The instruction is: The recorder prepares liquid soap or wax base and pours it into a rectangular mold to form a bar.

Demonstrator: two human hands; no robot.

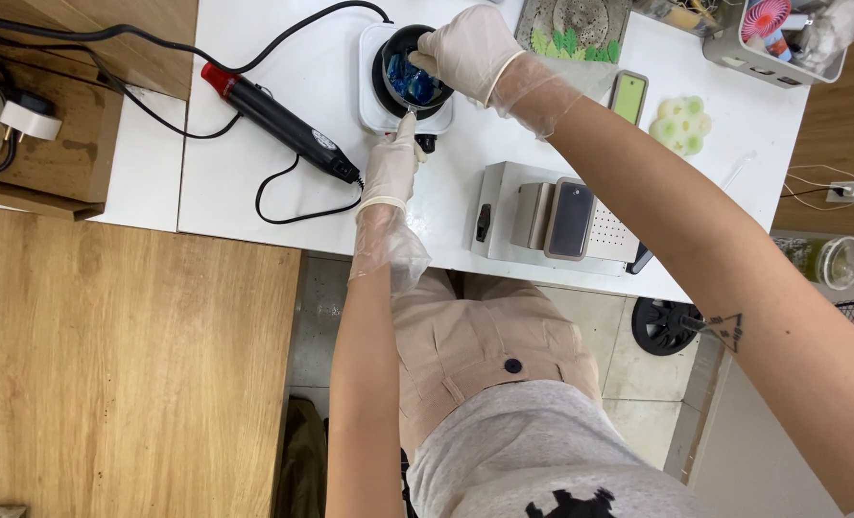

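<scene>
A seated person's grey shirt and beige trousers fill the near view below the white worktop [331, 67]. Near its front edge stands a grey box-shaped machine [552, 223]; a black heat tool [278, 123] lies to the left, its cord trailing off. At the back edge, the gloved right hand [465, 50] curls over the black pot [410, 69] of blue pieces, steadying it, while the left hand [391, 165] pinches something small at the pot's base.
</scene>
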